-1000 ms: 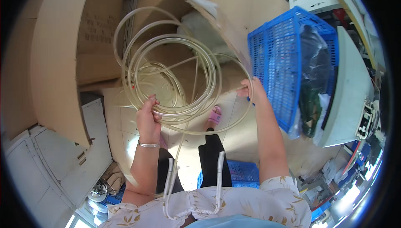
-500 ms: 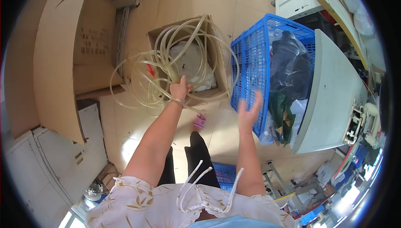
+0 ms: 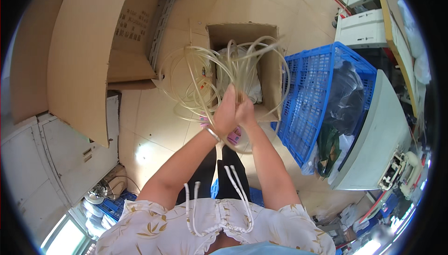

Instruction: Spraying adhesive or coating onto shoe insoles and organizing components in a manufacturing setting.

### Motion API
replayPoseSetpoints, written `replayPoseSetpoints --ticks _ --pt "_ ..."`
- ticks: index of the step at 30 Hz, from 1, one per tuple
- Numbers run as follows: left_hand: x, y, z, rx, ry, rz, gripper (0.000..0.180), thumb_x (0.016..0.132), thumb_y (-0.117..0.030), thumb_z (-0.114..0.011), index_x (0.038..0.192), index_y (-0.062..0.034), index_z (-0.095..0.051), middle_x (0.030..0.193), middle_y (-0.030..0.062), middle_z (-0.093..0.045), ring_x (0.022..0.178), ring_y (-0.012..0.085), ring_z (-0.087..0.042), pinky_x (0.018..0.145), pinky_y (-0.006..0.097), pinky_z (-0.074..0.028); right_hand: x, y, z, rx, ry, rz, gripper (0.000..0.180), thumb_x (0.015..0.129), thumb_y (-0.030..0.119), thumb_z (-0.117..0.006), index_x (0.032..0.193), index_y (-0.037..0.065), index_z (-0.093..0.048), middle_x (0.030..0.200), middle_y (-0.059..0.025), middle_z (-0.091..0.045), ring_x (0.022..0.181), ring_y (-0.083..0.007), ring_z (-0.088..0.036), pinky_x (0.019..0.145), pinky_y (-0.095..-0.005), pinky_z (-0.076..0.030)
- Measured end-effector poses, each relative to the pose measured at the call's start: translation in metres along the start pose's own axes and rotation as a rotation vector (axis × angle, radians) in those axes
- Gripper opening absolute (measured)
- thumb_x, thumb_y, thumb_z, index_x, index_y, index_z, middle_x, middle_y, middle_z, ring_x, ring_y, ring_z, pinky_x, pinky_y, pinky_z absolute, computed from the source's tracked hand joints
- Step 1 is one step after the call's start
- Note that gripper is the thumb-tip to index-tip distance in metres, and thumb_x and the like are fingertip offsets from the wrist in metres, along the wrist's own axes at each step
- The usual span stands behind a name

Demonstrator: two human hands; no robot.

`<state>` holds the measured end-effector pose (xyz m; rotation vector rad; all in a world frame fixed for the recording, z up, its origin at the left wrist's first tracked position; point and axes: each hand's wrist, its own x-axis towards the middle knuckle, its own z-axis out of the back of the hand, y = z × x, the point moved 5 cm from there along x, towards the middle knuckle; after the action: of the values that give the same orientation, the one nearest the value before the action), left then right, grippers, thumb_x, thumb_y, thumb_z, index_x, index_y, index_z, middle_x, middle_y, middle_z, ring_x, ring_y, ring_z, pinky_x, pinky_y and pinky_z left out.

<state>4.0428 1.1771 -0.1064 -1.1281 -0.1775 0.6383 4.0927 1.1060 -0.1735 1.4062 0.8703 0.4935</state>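
Both my hands are closed round a gathered bundle of clear, yellowish plastic tubing [image 3: 239, 75], one beside the other. My left hand [image 3: 226, 114] and my right hand [image 3: 245, 111] nearly touch at the wrists' inner side, fingers partly hidden. Loose loops of the tubing spread out to the left and over an open cardboard box [image 3: 271, 77] just beyond my hands. Inside that box lies a whitish bag [image 3: 255, 86], partly covered by the loops. A small red mark shows among the left-hand loops.
To the right stands a blue plastic crate [image 3: 305, 77] filled with dark and clear plastic bags, beside a pale grey panel [image 3: 373, 138]. At the left are a large open cardboard box [image 3: 84, 59] and white cabinets [image 3: 74, 150]. My pink-shod feet are below the tubing.
My right hand, open in the air near the blue crate before, has come in and closed on the tubing beside my left. The tubing bundle is gathered more tightly. The view has shifted.
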Motion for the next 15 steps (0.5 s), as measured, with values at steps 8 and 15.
replayPoseSetpoints --ticks 8,15 --pt "-0.072 0.069 0.104 -0.956 -0.234 0.630 0.040 0.087 -0.020 -0.050 0.122 -0.0025 -0.047 0.119 0.0152 -0.052 0.107 0.0285 -0.049 0.094 0.038 -0.038 0.010 0.001 0.032 -0.131 -0.261 -0.185 0.023 0.076 0.003 -0.064 0.098 0.004 -0.057 0.074 0.0020 -0.056 0.065 -0.0062 -0.052 0.060 -0.0231 -0.045" --pt "-0.067 0.007 0.195 -1.550 -0.112 0.616 0.029 0.095 -0.032 -0.040 0.106 -0.0075 -0.051 0.058 -0.0021 -0.044 0.042 0.0079 -0.024 0.039 0.023 -0.025 0.005 0.147 -0.011 0.197 -0.356 -0.193 0.021 0.075 0.003 -0.064 0.094 0.003 -0.058 0.068 0.0027 -0.053 0.057 -0.0059 -0.049 0.051 -0.0207 -0.039"
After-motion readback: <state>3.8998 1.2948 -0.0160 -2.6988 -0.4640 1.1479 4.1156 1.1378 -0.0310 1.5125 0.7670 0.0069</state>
